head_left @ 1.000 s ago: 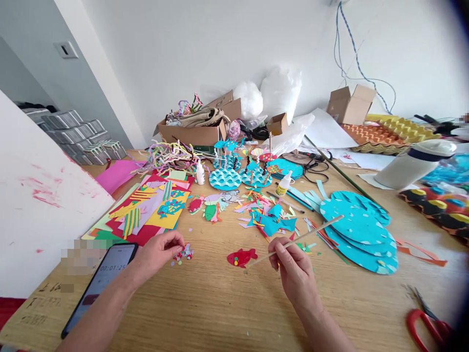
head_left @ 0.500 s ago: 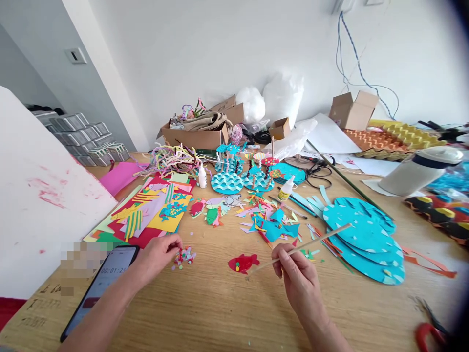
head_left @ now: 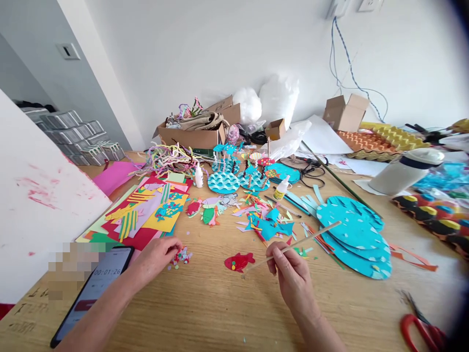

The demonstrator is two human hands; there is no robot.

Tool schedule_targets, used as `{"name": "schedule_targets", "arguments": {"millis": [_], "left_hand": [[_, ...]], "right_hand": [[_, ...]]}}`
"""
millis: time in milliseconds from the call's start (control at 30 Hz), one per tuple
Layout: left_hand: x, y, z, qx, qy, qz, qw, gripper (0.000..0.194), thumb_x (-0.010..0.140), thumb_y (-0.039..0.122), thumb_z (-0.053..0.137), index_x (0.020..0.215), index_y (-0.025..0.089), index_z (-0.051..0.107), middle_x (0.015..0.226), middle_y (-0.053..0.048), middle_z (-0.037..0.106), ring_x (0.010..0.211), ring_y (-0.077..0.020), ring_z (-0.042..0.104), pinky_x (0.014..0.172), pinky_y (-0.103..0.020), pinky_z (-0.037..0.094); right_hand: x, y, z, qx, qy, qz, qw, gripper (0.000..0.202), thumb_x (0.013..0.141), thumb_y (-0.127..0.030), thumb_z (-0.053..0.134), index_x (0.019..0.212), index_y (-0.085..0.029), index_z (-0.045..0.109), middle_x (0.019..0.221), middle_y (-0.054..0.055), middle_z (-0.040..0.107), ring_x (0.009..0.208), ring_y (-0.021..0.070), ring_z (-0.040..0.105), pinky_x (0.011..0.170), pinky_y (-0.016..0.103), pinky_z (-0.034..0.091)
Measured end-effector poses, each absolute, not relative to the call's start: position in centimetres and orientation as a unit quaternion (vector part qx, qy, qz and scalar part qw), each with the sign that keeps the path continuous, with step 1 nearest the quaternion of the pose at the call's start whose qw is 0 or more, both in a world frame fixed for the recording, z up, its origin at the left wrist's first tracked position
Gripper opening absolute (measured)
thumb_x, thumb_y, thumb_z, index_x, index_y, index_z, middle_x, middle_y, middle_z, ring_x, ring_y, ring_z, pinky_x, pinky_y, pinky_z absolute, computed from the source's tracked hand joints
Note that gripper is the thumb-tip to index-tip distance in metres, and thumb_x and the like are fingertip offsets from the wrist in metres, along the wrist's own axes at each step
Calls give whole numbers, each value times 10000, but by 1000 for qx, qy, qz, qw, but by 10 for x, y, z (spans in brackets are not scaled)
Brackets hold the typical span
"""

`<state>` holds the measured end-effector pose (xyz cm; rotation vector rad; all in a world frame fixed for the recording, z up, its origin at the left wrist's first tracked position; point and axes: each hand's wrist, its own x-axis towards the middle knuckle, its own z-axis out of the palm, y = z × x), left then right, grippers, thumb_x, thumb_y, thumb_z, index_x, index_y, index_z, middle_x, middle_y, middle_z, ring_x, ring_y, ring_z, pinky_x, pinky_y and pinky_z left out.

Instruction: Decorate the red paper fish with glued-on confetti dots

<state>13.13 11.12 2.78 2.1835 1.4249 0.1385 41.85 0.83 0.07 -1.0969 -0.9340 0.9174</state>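
My right hand grips a thin wooden stick, whose lower end points toward a red paper fish lying flat on the table. Yellow and green dots sit on the fish near its head. At a small pile of coloured paper dots, my left hand has its thumb and fingertips together; anything between them is too small to make out. More paper fish lie behind the pile.
A phone lies under my left forearm. Coloured paper sheets are at the left. Glue bottles, paper scraps and blue discs lie farther back. Red-handled scissors are at the right, with a white bottle beyond.
The view has shifted slightly, so most objects appear a little farther left. My left hand remains at the dots, and my right hand still holds the stick near the red fish.
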Motion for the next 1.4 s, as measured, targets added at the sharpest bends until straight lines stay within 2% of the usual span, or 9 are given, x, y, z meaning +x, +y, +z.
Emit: {"name": "schedule_targets", "arguments": {"millis": [267, 733, 967, 1267, 1400], "left_hand": [[150, 105, 25, 811, 491, 60, 311, 143, 739, 225, 422, 707, 201, 559, 632, 39, 589, 592, -125, 521, 544, -207, 341], [221, 95, 31, 829, 442, 41, 339, 143, 704, 155, 459, 716, 183, 599, 676, 13, 624, 620, -130, 536, 558, -210, 335], [204, 103, 22, 834, 442, 42, 328, 142, 712, 152, 452, 711, 179, 591, 696, 9, 620, 642, -133, 533, 584, -213, 347], [162, 109, 24, 845, 483, -1, 231, 183, 773, 151, 407, 712, 204, 571, 688, 20, 611, 643, -143, 546, 578, -231, 342], [140, 113, 20, 860, 465, 21, 209, 207, 788, 155, 410, 775, 208, 609, 849, -14, 633, 787, -157, 569, 687, -246, 375]], "right_hand": [[417, 8, 3, -483, -425, 396, 655, 232, 822, -355, 525, 679, -178, 571, 550, -20, 447, 494, 104, 380, 458, 236, 285], [416, 7, 7, -494, -464, 372, 634, 239, 844, -344, 496, 689, -175, 565, 553, -22, 443, 506, 103, 401, 463, 226, 304], [416, 5, 9, -498, -476, 374, 621, 238, 855, -325, 477, 687, -175, 553, 560, -23, 433, 510, 99, 387, 466, 226, 292], [416, 6, 9, -502, -498, 359, 610, 249, 866, -329, 460, 684, -176, 532, 574, -25, 427, 515, 99, 386, 474, 225, 296], [416, 6, 8, -497, -499, 362, 611, 243, 867, -324, 460, 691, -175, 536, 578, -23, 427, 510, 98, 385, 467, 224, 299]]}}
